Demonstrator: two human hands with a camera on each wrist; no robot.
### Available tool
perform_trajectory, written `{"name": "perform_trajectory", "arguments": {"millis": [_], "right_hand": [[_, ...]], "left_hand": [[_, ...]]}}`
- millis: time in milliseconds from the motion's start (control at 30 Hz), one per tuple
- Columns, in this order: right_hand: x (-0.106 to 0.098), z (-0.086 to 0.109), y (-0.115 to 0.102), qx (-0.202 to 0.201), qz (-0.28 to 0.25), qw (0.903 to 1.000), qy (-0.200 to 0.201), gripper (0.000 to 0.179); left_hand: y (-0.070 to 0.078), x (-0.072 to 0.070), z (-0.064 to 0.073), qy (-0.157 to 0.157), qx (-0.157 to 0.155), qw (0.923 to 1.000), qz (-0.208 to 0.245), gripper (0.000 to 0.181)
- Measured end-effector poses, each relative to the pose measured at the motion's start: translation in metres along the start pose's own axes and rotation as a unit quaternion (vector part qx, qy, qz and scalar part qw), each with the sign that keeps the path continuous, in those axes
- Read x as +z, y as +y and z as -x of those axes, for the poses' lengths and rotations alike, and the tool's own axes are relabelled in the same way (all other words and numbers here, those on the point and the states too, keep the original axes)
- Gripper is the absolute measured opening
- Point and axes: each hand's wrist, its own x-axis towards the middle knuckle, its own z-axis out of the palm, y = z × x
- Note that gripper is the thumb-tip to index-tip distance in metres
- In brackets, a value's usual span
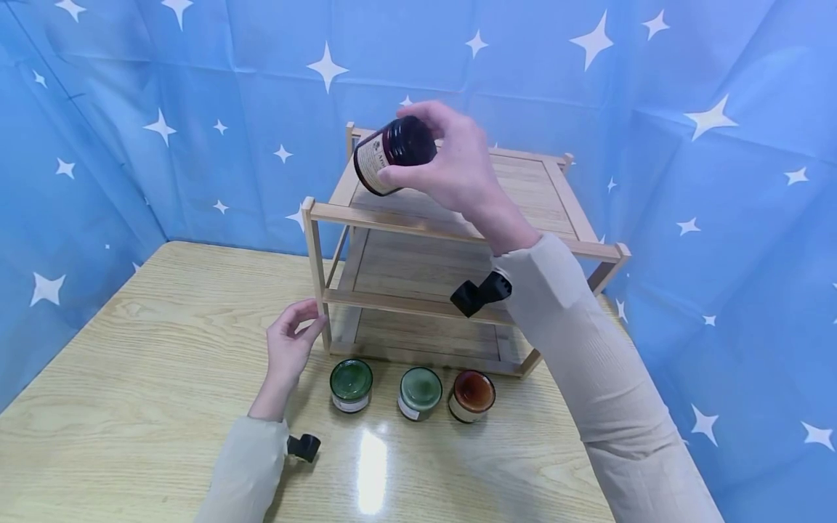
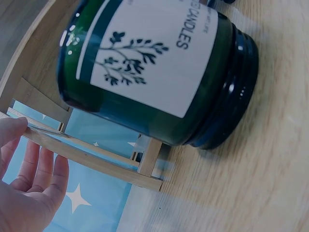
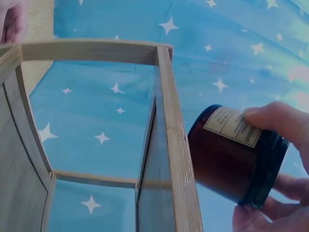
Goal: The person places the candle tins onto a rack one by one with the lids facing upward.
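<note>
My right hand [image 1: 458, 156] grips a dark brown candle jar [image 1: 374, 163] around its black lid and holds it tilted above the top board of the wooden shelf rack [image 1: 392, 219]. In the right wrist view the jar [image 3: 219, 159] shows a cream label, with the thumb on the label's edge. At the rack's front left post, my left hand [image 1: 290, 338] pinches the wood between thumb and fingers. On the table in front of the rack stand a dark green candle jar [image 1: 352, 381], a lighter green candle jar [image 1: 421, 391] and an amber candle jar [image 1: 472, 393], glass bases up.
The rack stands on a light wood-grain table [image 1: 131, 363], with a middle board [image 1: 418, 272] and a lower board [image 1: 425, 335] under the top. A blue curtain [image 1: 248, 94] with white stars hangs behind and at both sides.
</note>
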Motion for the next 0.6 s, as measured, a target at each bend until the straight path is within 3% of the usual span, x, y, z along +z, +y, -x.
{"name": "perform_trajectory", "arguments": {"millis": [267, 600], "right_hand": [[0.001, -0.006, -0.002, 0.015, 0.043, 0.9988, -0.019, 0.064], [-0.002, -0.016, -0.004, 0.034, 0.083, 0.992, -0.089, 0.067]], "left_hand": [[-0.001, 0.0, 0.0, 0.004, -0.009, 1.0, -0.001, 0.025], [0.0, -0.001, 0.0, -0.002, -0.009, 0.9999, -0.012, 0.026]]}}
